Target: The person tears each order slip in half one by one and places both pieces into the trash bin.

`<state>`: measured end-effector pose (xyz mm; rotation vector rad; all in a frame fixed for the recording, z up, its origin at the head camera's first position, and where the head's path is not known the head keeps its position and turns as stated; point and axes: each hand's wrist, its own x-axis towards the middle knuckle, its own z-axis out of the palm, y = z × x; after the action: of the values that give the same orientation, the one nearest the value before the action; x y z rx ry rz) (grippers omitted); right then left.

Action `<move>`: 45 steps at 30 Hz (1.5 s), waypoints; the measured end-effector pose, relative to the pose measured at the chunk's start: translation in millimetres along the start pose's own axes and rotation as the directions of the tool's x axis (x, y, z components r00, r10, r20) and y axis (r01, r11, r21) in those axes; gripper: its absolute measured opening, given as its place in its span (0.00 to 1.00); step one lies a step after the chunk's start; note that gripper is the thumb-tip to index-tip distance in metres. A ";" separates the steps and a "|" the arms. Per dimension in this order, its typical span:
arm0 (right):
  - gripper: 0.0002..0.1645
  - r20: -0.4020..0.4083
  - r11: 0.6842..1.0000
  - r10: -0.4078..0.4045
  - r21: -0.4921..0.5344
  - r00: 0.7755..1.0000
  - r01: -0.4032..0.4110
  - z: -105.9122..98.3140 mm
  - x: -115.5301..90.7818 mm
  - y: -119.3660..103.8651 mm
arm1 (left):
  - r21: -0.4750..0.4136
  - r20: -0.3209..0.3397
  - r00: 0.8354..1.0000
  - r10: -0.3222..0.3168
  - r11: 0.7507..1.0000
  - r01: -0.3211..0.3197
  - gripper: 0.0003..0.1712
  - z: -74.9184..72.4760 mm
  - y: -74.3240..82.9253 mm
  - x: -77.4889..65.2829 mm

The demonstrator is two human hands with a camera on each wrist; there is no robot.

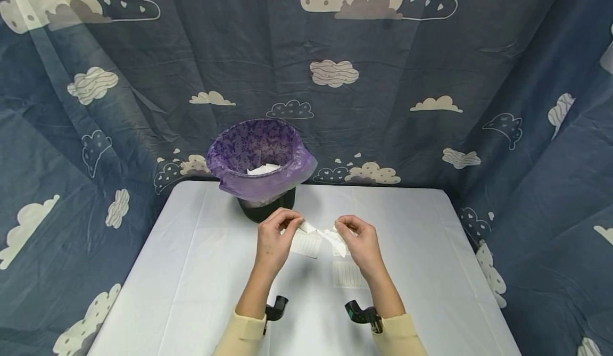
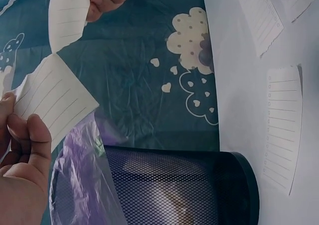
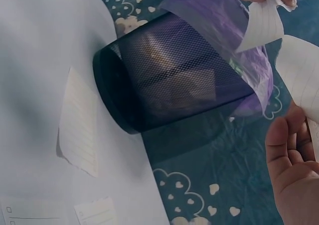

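Pinching torn paper [image 2: 60,98], perhaps joined only at a corner, in both hands [image 1: 276,233], risking dropped scraps beside the bin [image 3: 174,70] from sharp tugging.

I saw counter [image 1: 191,287] bright in head view, soft-edged shadows on it; my wrist views looked dimmer, greyer, curtain [image 2: 134,80] teal-tinted.
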<state>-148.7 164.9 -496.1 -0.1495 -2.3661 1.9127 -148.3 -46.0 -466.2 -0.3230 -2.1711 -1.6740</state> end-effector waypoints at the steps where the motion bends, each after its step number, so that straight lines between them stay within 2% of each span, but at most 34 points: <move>1: 0.10 0.000 1.000 0.004 -0.003 1.000 -0.004 0.2 0.0 0.4 | -0.002 -0.002 1.000 -0.001 1.000 0.001 0.03 -0.8 -0.3 0.1; 13: 0.07 -0.009 0.999 0.041 -0.028 0.999 -0.042 1.8 -0.1 2.7 | -0.031 -0.052 0.999 0.018 0.999 -0.020 0.03 -12.0 -3.6 3.4; 26: 0.09 0.002 0.999 0.016 -0.031 1.000 -0.016 9.2 3.5 0.7 | -0.062 -0.089 0.996 0.010 0.998 -0.016 0.04 -16.9 -4.0 5.9; 37: 0.09 0.025 0.999 -0.050 -0.009 0.998 0.050 17.3 20.9 -24.3 | -0.092 -0.120 0.993 0.002 0.996 -0.013 0.04 -25.3 3.4 19.8; 45: 0.09 0.047 0.994 -0.108 0.015 0.993 0.107 29.4 41.7 -49.6 | -0.125 -0.162 0.986 0.047 0.990 -0.068 0.05 -34.6 8.4 35.5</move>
<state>-194.8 131.7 -453.2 0.0244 -2.3397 1.9021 -171.6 -78.8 -436.1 -0.2755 -1.9259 -1.7502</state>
